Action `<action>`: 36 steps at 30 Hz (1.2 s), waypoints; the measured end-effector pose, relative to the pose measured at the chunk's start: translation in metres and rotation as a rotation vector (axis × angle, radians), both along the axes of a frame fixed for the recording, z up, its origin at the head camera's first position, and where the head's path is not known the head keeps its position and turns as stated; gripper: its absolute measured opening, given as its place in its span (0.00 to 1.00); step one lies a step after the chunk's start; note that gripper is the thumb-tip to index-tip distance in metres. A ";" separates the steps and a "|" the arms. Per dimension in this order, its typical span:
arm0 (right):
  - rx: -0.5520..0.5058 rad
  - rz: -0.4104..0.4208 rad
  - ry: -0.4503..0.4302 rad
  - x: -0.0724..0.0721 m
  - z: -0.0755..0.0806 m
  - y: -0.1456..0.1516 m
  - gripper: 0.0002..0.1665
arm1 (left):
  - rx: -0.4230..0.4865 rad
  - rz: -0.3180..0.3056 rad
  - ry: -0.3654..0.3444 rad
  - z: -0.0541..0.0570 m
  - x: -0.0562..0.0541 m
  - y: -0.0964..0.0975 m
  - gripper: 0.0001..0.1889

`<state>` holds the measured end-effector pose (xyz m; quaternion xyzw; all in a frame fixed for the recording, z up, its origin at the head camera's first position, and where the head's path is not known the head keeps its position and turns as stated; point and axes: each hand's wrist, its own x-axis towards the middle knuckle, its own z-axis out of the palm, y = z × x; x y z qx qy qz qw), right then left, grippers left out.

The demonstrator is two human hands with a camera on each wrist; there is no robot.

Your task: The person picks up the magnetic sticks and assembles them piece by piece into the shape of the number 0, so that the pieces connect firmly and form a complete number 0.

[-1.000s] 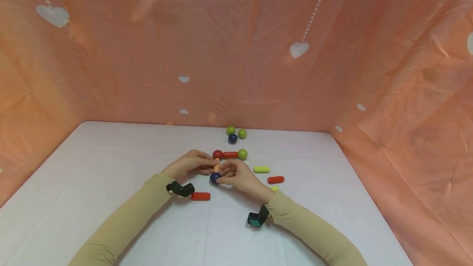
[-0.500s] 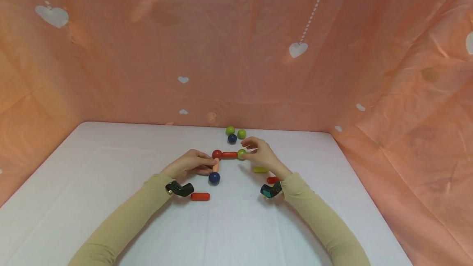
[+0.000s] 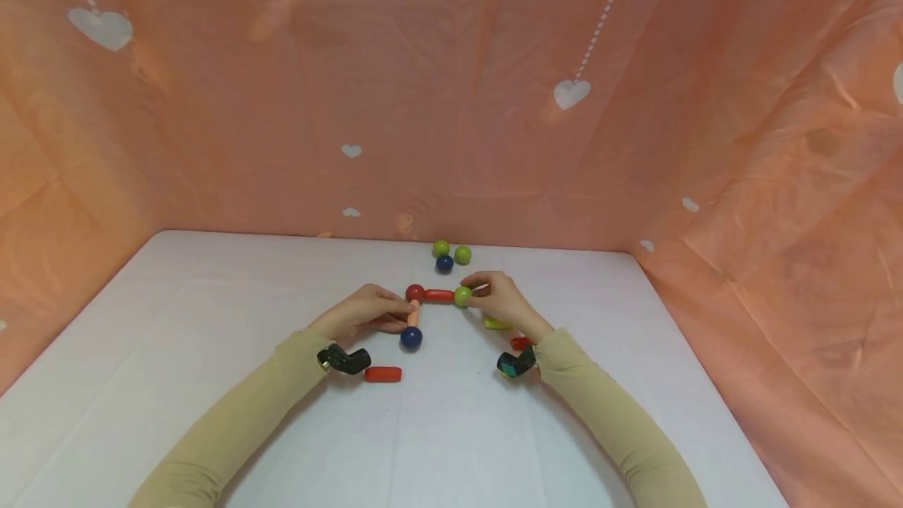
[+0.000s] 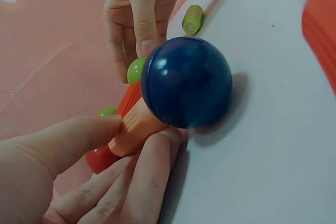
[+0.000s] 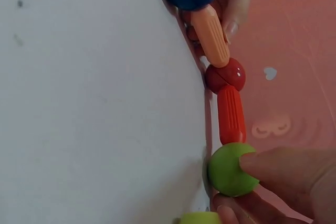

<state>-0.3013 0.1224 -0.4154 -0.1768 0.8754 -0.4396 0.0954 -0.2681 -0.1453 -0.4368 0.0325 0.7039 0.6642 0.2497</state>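
My left hand (image 3: pixel 363 310) pinches an orange magnetic rod (image 4: pixel 135 128) between thumb and fingers. A dark blue ball (image 3: pixel 411 338) is on the rod's near end, and a red ball (image 5: pixel 227 76) joins its far end. From that red ball a red rod (image 3: pixel 439 295) runs right to a green ball (image 5: pixel 232 170). My right hand (image 3: pixel 502 298) holds this green ball with thumb and fingers. Together the pieces form a corner shape on the table. In the left wrist view, the red ball is partly hidden by the left fingers.
Two green balls, one a green ball (image 3: pixel 462 255), and a blue ball (image 3: pixel 444 263) sit at the back of the white table (image 3: pixel 212 296). One loose red rod (image 3: pixel 383 374) lies near the left wrist. A yellow-green rod (image 3: pixel 496 323) and another red rod (image 3: pixel 520 343) lie partly under the right arm.
My right hand has left the blue ball and moved back and right to the green ball, which it now holds. The left hand stays on the orange rod.
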 end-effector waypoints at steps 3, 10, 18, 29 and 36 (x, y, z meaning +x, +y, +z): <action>-0.009 0.000 -0.004 0.001 -0.001 0.000 0.18 | -0.007 0.019 -0.012 0.000 -0.001 0.000 0.15; -0.017 -0.007 0.008 0.001 -0.004 -0.002 0.18 | -0.003 0.030 -0.018 -0.001 -0.002 -0.001 0.14; -0.013 -0.026 0.004 -0.002 -0.004 -0.002 0.17 | 0.007 0.024 -0.015 0.000 -0.001 -0.001 0.15; -0.015 -0.026 -0.011 -0.002 -0.002 -0.002 0.18 | 0.078 0.002 -0.025 0.000 0.007 -0.020 0.21; -0.011 -0.027 -0.020 -0.002 0.000 -0.002 0.17 | 0.019 -0.038 0.005 0.006 0.020 -0.036 0.23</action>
